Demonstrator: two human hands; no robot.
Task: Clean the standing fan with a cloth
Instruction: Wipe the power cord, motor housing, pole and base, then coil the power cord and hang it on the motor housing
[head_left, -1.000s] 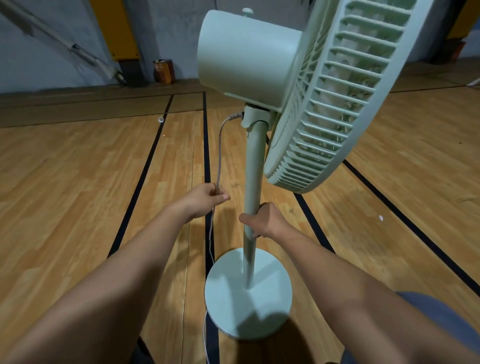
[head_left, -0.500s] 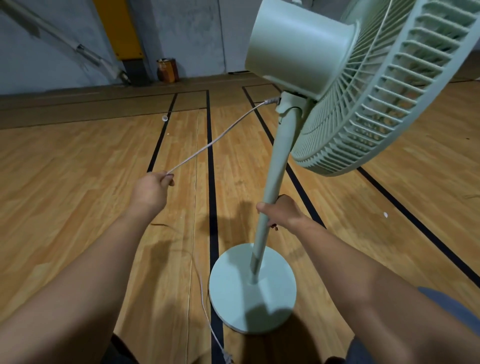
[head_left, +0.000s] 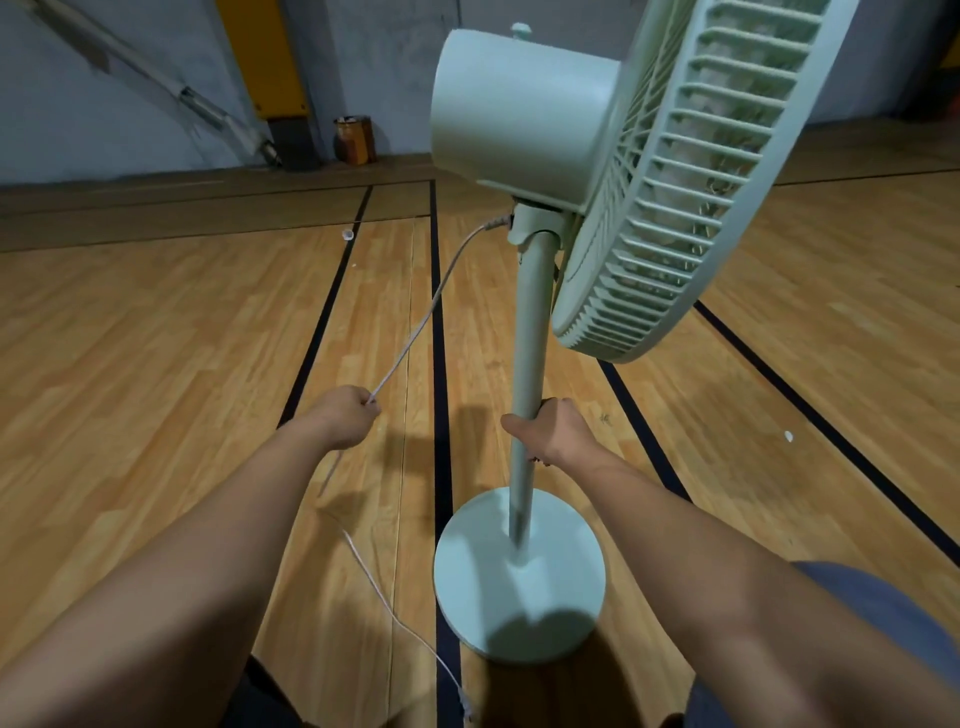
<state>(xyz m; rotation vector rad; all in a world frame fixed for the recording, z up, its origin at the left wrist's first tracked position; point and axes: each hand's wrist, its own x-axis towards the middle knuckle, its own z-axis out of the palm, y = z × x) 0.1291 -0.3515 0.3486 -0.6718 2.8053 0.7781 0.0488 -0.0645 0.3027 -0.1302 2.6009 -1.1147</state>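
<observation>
A pale green standing fan stands in front of me on a wooden floor. Its motor housing and grille are at the top right, its round base low in the middle. My right hand is closed around the fan's pole about halfway up. My left hand grips the white power cord, which runs taut from the neck of the fan to my fist, then trails down across the floor toward me. No cloth is visible.
The wooden floor carries black court lines. A grey wall runs along the back with a yellow panel, a slanted metal pole and a brown can. Small white scraps lie on the floor.
My left hand took the cord near the pole, swung out to the left with it, then came back toward the pole. The fan tilted and is now closer to upright. My right hand stays on the pole.
</observation>
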